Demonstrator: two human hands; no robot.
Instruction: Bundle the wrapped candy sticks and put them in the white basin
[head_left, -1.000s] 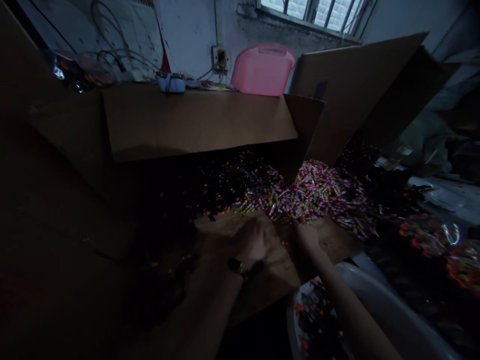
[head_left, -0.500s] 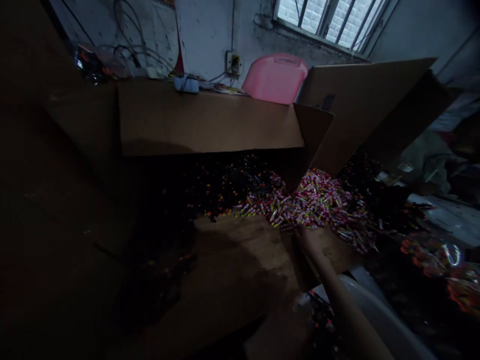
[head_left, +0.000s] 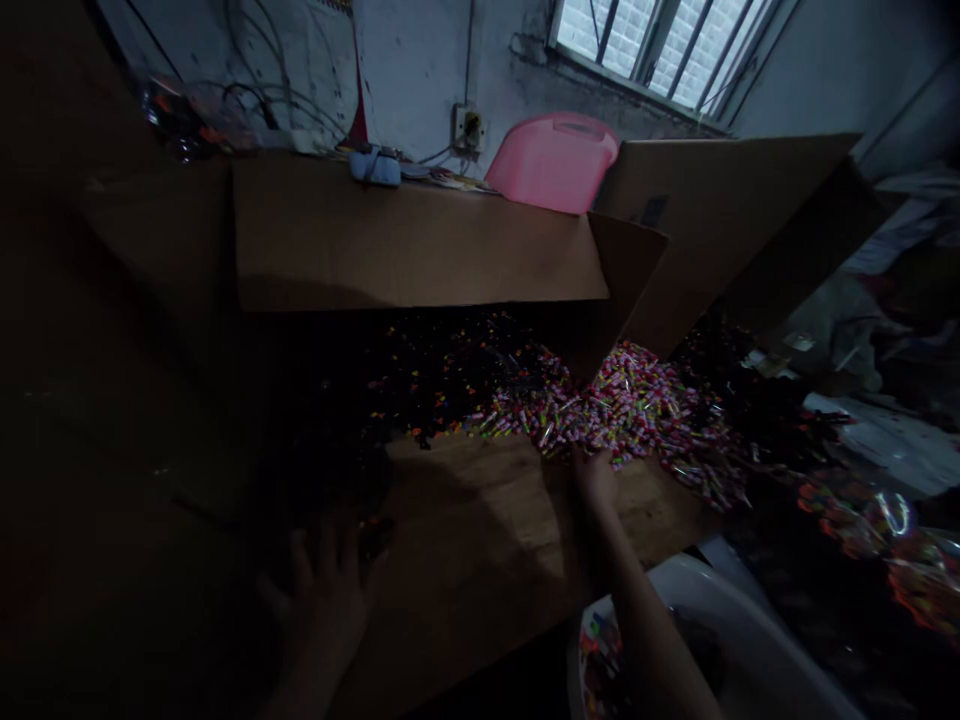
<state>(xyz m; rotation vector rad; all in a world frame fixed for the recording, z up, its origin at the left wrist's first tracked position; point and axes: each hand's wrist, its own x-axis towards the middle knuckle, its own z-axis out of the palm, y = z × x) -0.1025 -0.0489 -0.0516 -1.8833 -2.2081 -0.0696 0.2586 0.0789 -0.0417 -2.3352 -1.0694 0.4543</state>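
Head view: your right hand (head_left: 595, 472) gathers candies (head_left: 630, 400) (grip unclear); left hand (head_left: 324, 600) lies spread flat on cardboard (head_left: 480, 530).

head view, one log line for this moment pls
right hand: at edge of small colourful pieces | left hand: flat on cardboard | white tub: below

Bare forearms, no sleeves, left hand (head_left: 322, 600), right hand (head_left: 595, 478)

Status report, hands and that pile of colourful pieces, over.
Right hand at the near edge of the colourful pile, grip unclear. Left hand spread flat on the cardboard, empty. White tub beneath the right arm.
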